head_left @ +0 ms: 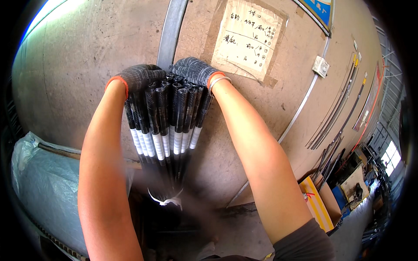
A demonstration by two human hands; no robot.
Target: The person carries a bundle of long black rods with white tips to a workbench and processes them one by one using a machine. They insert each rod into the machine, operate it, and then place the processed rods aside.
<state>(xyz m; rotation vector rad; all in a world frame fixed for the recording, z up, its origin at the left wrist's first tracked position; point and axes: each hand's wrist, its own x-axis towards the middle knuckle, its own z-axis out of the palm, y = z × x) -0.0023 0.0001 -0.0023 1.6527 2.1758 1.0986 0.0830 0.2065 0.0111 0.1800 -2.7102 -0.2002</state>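
A bundle of black rods (183, 104) with white bands stands against the tan wall, their upper ends fanned toward me. They look like fishing rods or pole sections. Lower down, a white tie (164, 201) gathers the bundle. My left hand (141, 77), in a dark grey knit glove with an orange cuff, is closed round the bundle's upper left side. My right hand (193, 71), gloved alike, curls over the top at the right. Both hands touch the rod ends, though some fingertips are hidden behind them. A light band circles my right wrist.
A handwritten paper sheet (244, 37) is taped to the wall, right of a grey metal strip (171, 35). Plastic sheeting (52, 191) covers something at lower left. Thin rods (337, 104) hang at right, above a yellow-striped cardboard box (318, 204).
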